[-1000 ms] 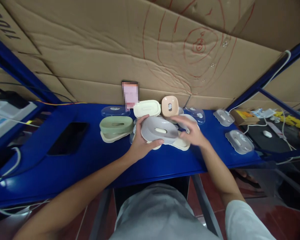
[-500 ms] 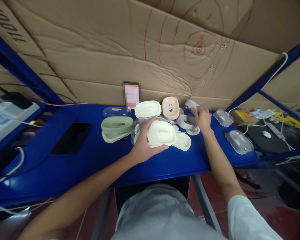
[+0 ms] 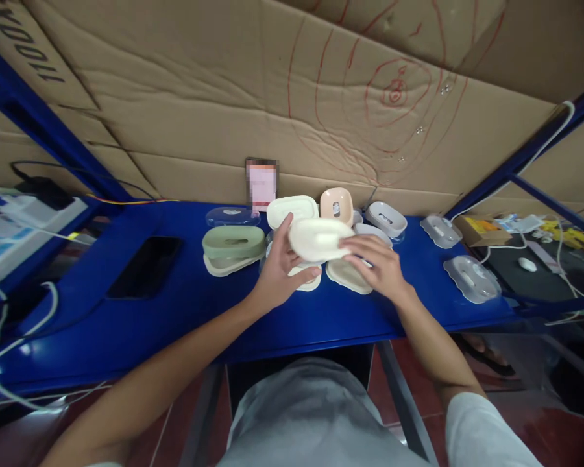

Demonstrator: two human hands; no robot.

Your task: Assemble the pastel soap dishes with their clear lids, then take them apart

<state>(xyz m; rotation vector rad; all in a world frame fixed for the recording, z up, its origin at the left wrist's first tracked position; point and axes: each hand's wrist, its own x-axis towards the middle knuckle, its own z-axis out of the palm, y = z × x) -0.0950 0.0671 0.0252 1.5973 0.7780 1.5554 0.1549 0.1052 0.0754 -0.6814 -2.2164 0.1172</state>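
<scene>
A cream oval soap dish point(image 3: 318, 239), slightly blurred, is held above the pile with my right hand point(image 3: 379, 266) pinching its right end. My left hand point(image 3: 277, 266) is at its left end, thumb and fingers apart; whether it touches the dish is unclear. Below lie other cream pieces, one a shallow tray point(image 3: 349, 275) partly under my right hand. Behind stand another cream dish point(image 3: 292, 211), a peach dish point(image 3: 336, 206) and a pale grey dish point(image 3: 386, 219) with a slot in it. A green dish point(image 3: 233, 241) rests on a cream tray to the left.
A clear lid point(image 3: 232, 216) lies behind the green dish. Two clear covers point(image 3: 440, 231) sit at the right. A black phone point(image 3: 145, 267) lies on the blue table point(image 3: 189, 331), and a small screen point(image 3: 262, 184) leans on the cardboard point(image 3: 185, 104). Cables run along both sides.
My right hand has come from the grey pieces at the back right to the cream dish. The dish has tilted and moved up and slightly right, and my left hand has spread. The grey dish now shows uncovered.
</scene>
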